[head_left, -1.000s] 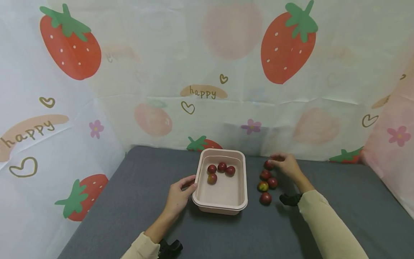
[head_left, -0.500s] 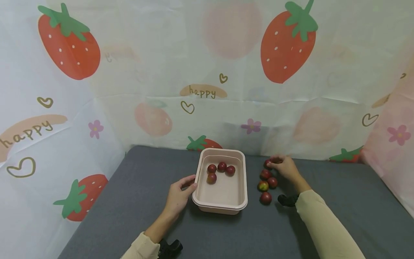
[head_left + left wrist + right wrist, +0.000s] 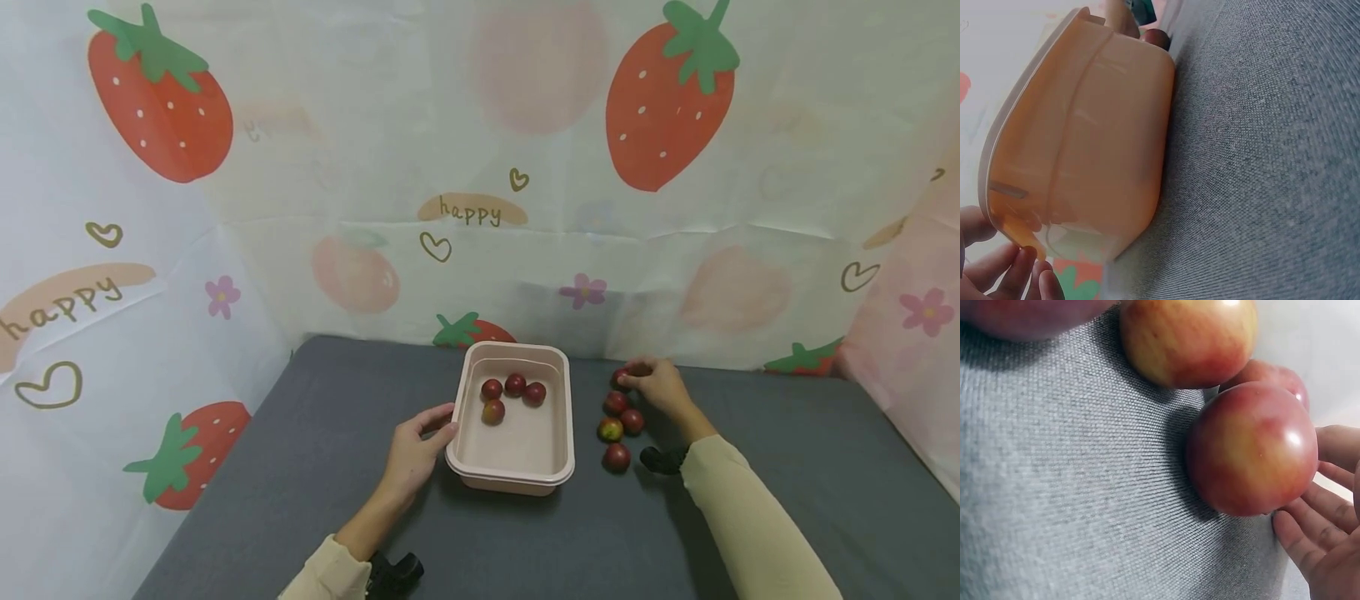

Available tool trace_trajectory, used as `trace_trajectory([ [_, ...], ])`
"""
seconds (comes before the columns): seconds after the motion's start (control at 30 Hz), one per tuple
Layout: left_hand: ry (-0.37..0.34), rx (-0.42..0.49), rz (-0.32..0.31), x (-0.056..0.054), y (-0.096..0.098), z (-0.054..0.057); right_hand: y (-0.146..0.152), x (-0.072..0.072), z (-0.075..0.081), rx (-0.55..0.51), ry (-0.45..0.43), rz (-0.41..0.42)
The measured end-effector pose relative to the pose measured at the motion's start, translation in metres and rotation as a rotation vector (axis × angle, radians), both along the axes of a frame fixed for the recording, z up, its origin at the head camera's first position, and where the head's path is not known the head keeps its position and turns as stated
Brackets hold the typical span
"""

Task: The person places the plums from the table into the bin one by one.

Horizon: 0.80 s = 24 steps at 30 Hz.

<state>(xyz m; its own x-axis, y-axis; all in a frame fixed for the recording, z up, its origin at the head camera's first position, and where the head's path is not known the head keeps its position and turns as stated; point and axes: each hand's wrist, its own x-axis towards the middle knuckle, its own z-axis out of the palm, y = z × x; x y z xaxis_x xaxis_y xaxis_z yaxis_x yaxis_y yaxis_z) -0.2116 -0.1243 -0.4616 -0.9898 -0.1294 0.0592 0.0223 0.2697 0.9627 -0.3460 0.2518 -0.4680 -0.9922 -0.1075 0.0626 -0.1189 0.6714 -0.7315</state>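
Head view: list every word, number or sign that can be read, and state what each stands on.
"happy": on the tan patch mid-picture, on the backdrop.
"happy": on another tan patch at the picture's left edge.
Faint mark, upper left of centre: too pale to read.
Tub and fruits: none readable.

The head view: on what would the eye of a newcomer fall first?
Probably first on the two large red printed strawberries, left and right, high on the backdrop. Next comes the pale pink box, low in the centre on the grey tabletop, with four reddish fruits inside and the left hand touching its left rim. Right of the box are five more fruits, the right hand at the farthest one.
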Motion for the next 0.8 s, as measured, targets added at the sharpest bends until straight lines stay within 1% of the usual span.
trace_trajectory([
  [0.2, 0.009, -0.009, 0.0, -0.001, 0.0, 0.0, 0.0, 0.0, 0.0, -0.001, -0.006, -0.006],
  [0.33, 0.011, -0.006, 0.002, 0.0, 0.0, 0.0, 0.002, -0.001, 0.0, 0.002, 0.006, -0.01],
  [0.4, 0.008, -0.003, 0.003, 0.0, 0.001, 0.0, 0.004, -0.001, 0.001, -0.013, 0.007, -0.018],
  [0.57, -0.004, -0.006, 0.007, -0.001, 0.001, 0.0, 0.005, 0.002, 0.01, -0.076, -0.007, -0.019],
  [0.7, -0.006, -0.009, 0.008, -0.002, 0.001, -0.001, 0.003, 0.007, 0.018, -0.098, -0.015, -0.008],
  [0.8, -0.008, -0.01, 0.009, -0.002, 0.001, -0.002, 0.002, 0.01, 0.021, -0.103, -0.009, -0.003],
])
